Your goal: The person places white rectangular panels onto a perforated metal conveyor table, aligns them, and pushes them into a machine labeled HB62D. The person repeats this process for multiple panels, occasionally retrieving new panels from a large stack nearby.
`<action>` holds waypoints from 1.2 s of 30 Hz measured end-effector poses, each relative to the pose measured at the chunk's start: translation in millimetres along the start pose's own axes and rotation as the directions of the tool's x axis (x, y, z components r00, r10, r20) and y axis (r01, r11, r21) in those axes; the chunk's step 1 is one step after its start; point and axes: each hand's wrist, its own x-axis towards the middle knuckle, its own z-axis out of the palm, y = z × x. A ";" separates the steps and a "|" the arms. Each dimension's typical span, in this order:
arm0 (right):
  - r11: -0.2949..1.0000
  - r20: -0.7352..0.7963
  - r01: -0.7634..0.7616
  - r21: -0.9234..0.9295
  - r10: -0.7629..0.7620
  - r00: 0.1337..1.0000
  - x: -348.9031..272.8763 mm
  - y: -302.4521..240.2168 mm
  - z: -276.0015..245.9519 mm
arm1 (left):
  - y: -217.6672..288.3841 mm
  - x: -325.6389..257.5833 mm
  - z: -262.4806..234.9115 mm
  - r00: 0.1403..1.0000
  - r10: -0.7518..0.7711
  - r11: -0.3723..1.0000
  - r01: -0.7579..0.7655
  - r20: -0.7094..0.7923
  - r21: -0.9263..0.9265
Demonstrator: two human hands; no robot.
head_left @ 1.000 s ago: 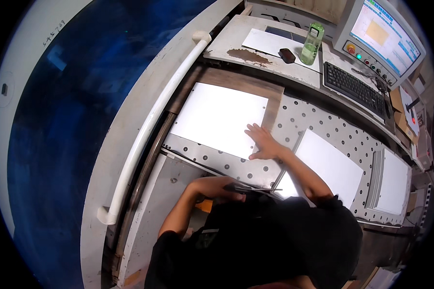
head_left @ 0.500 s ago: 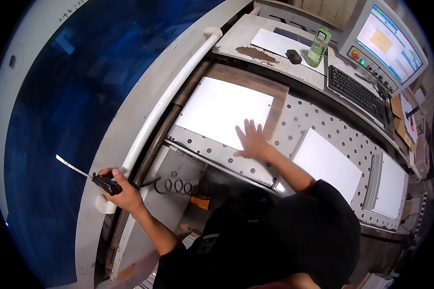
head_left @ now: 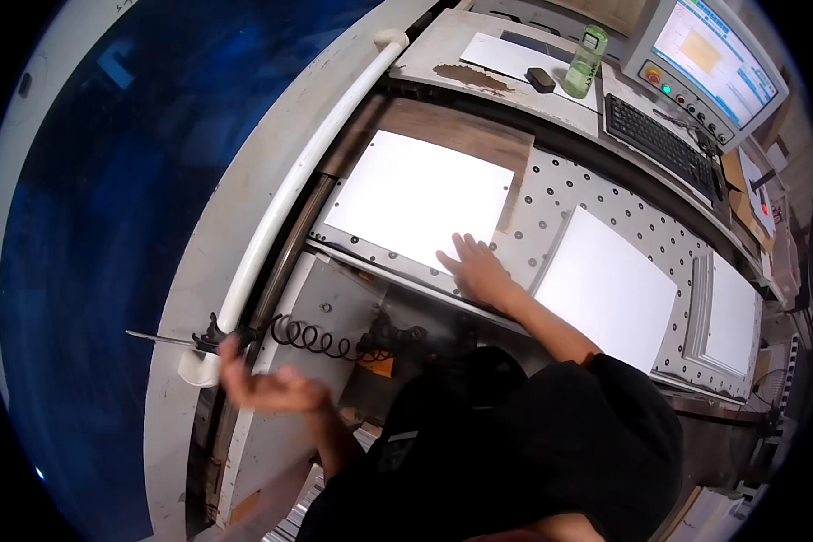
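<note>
My left hand [head_left: 266, 390] hovers open and blurred, palm up, just right of a black air gun [head_left: 211, 341] with a thin metal nozzle. The gun rests at the lower end of a white rail [head_left: 307, 172], and a black coiled hose [head_left: 314, 340] trails from it. My right hand [head_left: 475, 269] lies flat with its fingers spread on the perforated metal table [head_left: 569, 188], its fingertips at the lower right corner of a white sheet [head_left: 420, 194]. That sheet lies partly on a brown board [head_left: 465, 131].
Two more white sheets [head_left: 605, 285] [head_left: 732, 316] lie further right on the table. At the back stand a keyboard [head_left: 659, 144], a monitor [head_left: 714, 50], a green bottle [head_left: 587, 59] and a small black object [head_left: 540, 79]. A dark blue curved surface [head_left: 108, 181] fills the left.
My left hand reached out with the air gun to the rail's end, then let go of it and drew back a little. My right hand stayed on the table.
</note>
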 end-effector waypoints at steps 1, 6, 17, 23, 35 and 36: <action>1.000 -0.006 -0.001 0.017 0.001 1.000 -9.8 -2.8 6.4 | -0.1 -10.8 8.4 0.972 0.011 0.995 0.013 0.235 -0.104; 0.999 0.032 -0.009 0.050 0.008 0.999 -61.0 -33.5 1.8 | -70.3 -78.4 99.3 0.674 -0.316 0.939 0.123 0.668 0.321; 0.665 -0.155 -0.369 0.649 0.591 0.791 -164.9 -125.1 14.0 | -153.3 -144.3 79.3 0.510 -0.600 0.794 0.286 0.617 0.536; -0.244 0.339 -0.235 0.941 0.679 0.652 -168.9 -113.4 47.7 | -165.2 -147.0 37.3 0.404 -0.628 0.777 0.279 0.665 0.564; -0.249 0.107 0.039 0.968 0.544 0.832 -172.9 -101.5 31.1 | -138.9 -128.2 -29.4 0.212 -0.685 0.657 0.592 0.697 0.466; -0.221 0.066 0.068 0.973 0.547 0.835 -178.6 -96.6 22.7 | -113.3 -119.8 -30.0 0.152 -0.702 0.613 0.626 0.696 0.482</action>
